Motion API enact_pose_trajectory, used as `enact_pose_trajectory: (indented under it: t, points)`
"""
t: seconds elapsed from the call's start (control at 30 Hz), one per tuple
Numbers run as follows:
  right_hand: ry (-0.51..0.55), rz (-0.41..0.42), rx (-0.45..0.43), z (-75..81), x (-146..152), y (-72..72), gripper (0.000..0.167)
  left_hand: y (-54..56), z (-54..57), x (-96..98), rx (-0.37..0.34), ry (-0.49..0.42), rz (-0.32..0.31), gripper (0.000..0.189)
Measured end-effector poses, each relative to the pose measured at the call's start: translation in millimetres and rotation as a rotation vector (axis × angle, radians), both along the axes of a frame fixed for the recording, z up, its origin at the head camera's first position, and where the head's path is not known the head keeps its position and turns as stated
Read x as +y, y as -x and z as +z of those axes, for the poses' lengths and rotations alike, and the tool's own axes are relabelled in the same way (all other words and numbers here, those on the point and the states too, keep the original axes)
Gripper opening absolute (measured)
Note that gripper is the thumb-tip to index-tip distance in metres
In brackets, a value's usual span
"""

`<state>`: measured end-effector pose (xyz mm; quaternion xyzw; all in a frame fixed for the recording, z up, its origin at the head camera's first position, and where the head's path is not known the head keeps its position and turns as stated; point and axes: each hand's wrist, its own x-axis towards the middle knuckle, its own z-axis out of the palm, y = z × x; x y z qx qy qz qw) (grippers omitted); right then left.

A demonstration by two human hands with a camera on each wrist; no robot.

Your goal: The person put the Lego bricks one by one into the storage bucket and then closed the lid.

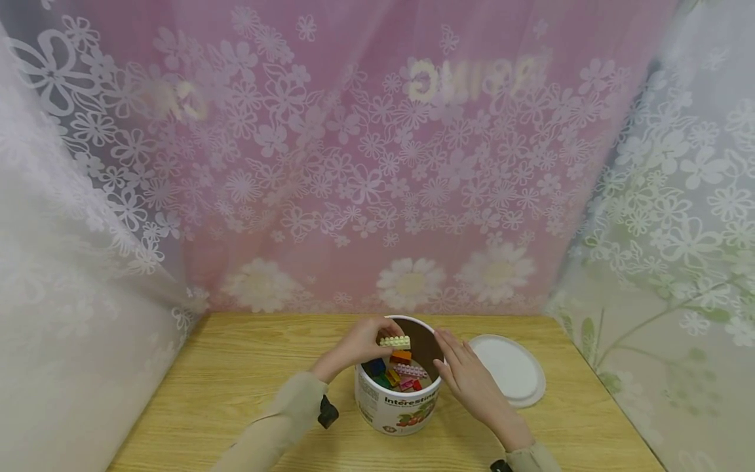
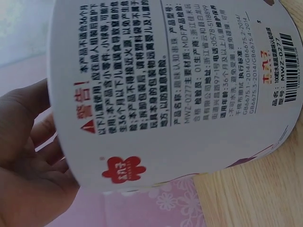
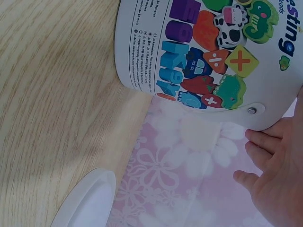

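A white printed bucket (image 1: 396, 413) stands upright on the table, its top uncovered. Over its opening my left hand (image 1: 367, 341) pinches a pale yellow building brick (image 1: 395, 342) with round studs. Down inside lie several bricks, among them an orange brick (image 1: 401, 357), a pink brick (image 1: 410, 371) and a dark blue brick (image 1: 375, 368). My right hand (image 1: 472, 380) rests against the bucket's right rim with straight fingers. In the left wrist view the bucket wall hides the left fingertips and the brick. The right wrist view has the right fingers (image 3: 260, 153) at the rim.
A white round lid (image 1: 512, 370) lies on the wooden table (image 1: 253, 380) to the right of the bucket, just beyond my right hand. Flower-patterned curtains (image 1: 377, 196) hang along the back and both sides of the table.
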<state>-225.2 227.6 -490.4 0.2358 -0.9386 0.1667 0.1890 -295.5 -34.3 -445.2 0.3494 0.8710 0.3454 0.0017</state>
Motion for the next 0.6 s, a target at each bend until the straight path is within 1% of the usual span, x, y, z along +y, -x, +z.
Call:
enact_pose_trajectory:
  t: [0.1,0.33,0.6]
  points:
    - [-0.004,0.003,0.016,0.3,0.0,0.0,0.059,2.8,-5.0,4.5,-0.011,0.023,0.003,0.022]
    - [-0.004,0.004,0.024,0.7,0.4,0.2,0.058,7.9,-10.0,16.4,0.003,0.072,0.009,0.02]
    - [-0.007,0.003,0.007,1.4,0.1,-1.1,0.058,14.0,-17.9,28.0,0.019,0.176,0.014,0.02]
